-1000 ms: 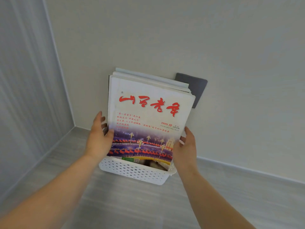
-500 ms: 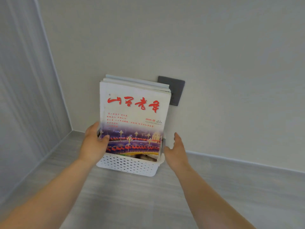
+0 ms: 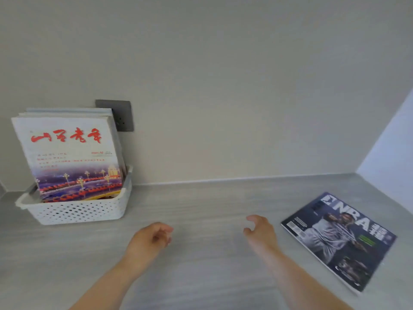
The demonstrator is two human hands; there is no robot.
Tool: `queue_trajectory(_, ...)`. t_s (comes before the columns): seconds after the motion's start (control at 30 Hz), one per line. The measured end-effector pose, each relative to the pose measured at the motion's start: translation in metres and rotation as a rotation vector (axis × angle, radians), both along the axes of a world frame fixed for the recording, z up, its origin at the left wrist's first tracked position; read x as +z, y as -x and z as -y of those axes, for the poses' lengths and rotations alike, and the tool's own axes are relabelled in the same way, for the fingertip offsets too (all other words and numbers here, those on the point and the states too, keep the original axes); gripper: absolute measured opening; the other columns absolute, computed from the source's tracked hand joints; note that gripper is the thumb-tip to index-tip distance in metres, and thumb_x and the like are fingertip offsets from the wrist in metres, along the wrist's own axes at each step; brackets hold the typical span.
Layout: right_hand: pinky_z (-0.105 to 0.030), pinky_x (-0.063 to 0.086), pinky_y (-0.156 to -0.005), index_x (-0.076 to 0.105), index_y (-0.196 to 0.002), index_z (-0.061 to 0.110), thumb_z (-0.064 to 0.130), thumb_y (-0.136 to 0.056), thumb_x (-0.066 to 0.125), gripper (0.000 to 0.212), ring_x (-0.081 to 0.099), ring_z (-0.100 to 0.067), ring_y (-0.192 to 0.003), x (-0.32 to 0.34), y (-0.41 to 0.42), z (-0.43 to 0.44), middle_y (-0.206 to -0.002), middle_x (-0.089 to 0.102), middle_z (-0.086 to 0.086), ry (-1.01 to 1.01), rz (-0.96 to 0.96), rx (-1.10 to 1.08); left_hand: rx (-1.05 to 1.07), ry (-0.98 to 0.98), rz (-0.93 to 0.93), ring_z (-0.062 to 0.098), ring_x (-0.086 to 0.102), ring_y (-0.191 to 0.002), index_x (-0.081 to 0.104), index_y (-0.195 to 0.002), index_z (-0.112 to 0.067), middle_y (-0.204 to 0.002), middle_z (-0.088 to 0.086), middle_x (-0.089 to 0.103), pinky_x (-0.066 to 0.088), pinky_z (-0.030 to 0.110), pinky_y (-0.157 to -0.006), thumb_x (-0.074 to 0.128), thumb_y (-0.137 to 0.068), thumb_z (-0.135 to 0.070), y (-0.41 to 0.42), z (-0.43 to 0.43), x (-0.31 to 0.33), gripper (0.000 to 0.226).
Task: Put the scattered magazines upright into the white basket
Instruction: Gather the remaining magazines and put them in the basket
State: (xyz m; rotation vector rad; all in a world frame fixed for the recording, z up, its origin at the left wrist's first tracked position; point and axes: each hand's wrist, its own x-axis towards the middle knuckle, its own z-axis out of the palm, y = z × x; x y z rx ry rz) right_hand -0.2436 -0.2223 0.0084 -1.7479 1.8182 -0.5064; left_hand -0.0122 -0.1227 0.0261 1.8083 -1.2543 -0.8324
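Head cam, only view I've got. My left hand hangs over the grey counter, fingers curled in loose, holding nothing. My right hand is a bit to the right of it, fingers half bent, also holding nothing. Both look a little blurry.

The white basket sits far left on the counter, back near the wall. A stack of magazines stands in it, long side going up and down, tops leaning back twd the wall. Front one has red writing up top and a night street pic at the bottom, cover facing me. A dark wall plate peeks out behind the stack's top right corner.

One dark magazine lies flat on the counter at right, just beside my right hand but not touching. Cover up, big white letters. Its long side runs slanted, top edge pointing away to the far right corner, bottom edge near me.
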Motion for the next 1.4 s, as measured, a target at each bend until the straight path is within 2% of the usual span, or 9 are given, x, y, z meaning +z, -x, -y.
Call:
queue_trajectory(0.1,-0.031,0.034,-0.101,0.053,-0.12,0.012,0.014,-0.084,0.049,0.037,0.044,-0.027,-0.124,-0.009,0.09,0.003,-0.133,0.049,-0.012,-0.015,-0.127,-0.096,-0.08,-0.053,-0.011,-0.01,0.057,-0.048,0.056,-0.065,-0.021,-0.062,0.001,0.059,0.038,-0.001,-0.054,0.047,-0.081,0.011,0.071,0.014,-0.019,0.037)
queue_trajectory(0.23,-0.036,0.032,-0.104,0.046,-0.124,0.014,0.023,-0.087,0.046,0.038,0.037,-0.03,-0.127,-0.03,0.198,0.002,-0.138,0.043,-0.01,-0.05,-0.259,-0.266,-0.184,-0.086,0.014,0.016,0.059,-0.071,0.053,-0.062,-0.029,-0.064,-0.006,0.058,0.038,0.0,-0.056,0.048,-0.082,0.007,0.16,0.043,-0.036,0.042)
queue_trajectory(0.33,-0.037,0.024,-0.111,0.033,-0.134,0.016,0.032,-0.09,0.041,0.047,0.025,-0.028,-0.135,-0.047,0.254,0.005,-0.149,0.027,-0.008,-0.084,-0.289,-0.323,-0.244,-0.102,0.086,0.002,0.056,-0.068,0.054,-0.065,-0.031,-0.072,-0.009,0.058,0.036,-0.004,-0.06,0.052,-0.082,0.002,0.212,0.066,-0.043,0.037)
queue_trajectory(0.43,-0.037,0.009,-0.116,0.02,-0.14,0.021,0.043,-0.092,0.033,0.055,0.01,-0.022,-0.142,-0.065,0.279,0.008,-0.155,0.011,-0.004,-0.082,-0.333,-0.294,-0.284,-0.139,0.161,0.013,0.056,-0.091,0.062,-0.093,-0.018,-0.097,0.0,0.06,0.035,-0.002,-0.065,0.053,-0.084,-0.004,0.25,0.087,-0.052,0.018)
queue_trajectory(0.67,-0.039,-0.003,-0.116,0.005,-0.143,0.02,0.05,-0.091,0.022,0.063,-0.004,-0.021,-0.143,-0.088,0.284,0.012,-0.156,-0.001,-0.006,-0.038,-0.396,-0.229,-0.344,-0.241,0.435,0.023,0.03,-0.134,0.03,-0.135,-0.012,-0.145,0.01,0.031,0.024,0.025,-0.108,0.056,-0.084,-0.02,0.295,0.155,-0.065,0.058)
queue_trajectory(0.93,-0.04,-0.006,-0.116,0.001,-0.143,0.023,0.052,-0.09,0.021,0.064,-0.008,-0.021,-0.143,-0.094,0.286,0.013,-0.156,-0.006,-0.006,-0.033,-0.378,-0.221,-0.317,-0.291,0.626,0.025,0.03,-0.132,0.029,-0.136,-0.017,-0.144,0.006,0.036,0.03,0.035,-0.105,0.06,-0.08,-0.035,0.334,0.2,-0.071,0.066)
queue_trajectory(1.07,-0.041,-0.007,-0.115,0.001,-0.143,0.023,0.051,-0.09,0.021,0.064,-0.009,-0.021,-0.143,-0.096,0.287,0.014,-0.156,-0.006,-0.005,-0.024,-0.367,-0.215,-0.235,-0.34,0.422,0.03,0.044,-0.122,0.043,-0.126,-0.01,-0.132,0.013,0.05,0.038,0.033,-0.098,0.069,-0.074,-0.026,0.329,0.214,-0.065,0.061)
queue_trajectory(1.27,-0.043,-0.008,-0.115,0.004,-0.143,0.023,0.048,-0.09,0.021,0.061,-0.008,-0.023,-0.143,-0.095,0.288,0.013,-0.156,-0.005,-0.004,-0.013,-0.369,-0.202,-0.308,-0.413,0.331,0.023,0.053,-0.078,0.062,-0.097,-0.001,-0.089,0.014,0.062,0.036,0.024,-0.054,0.064,-0.08,-0.02,0.32,0.215,-0.054,0.026)
queue_trajectory(1.4,-0.041,-0.006,-0.115,0.004,-0.143,0.023,0.048,-0.091,0.021,0.061,-0.007,-0.022,-0.143,-0.094,0.289,0.012,-0.156,-0.003,-0.004,-0.012,-0.375,-0.206,-0.331,-0.26,0.291,0.022,0.048,-0.075,0.046,-0.088,-0.011,-0.086,0.009,0.052,0.031,0.026,-0.062,0.051,-0.088,-0.015,0.321,0.202,-0.049,0.007)
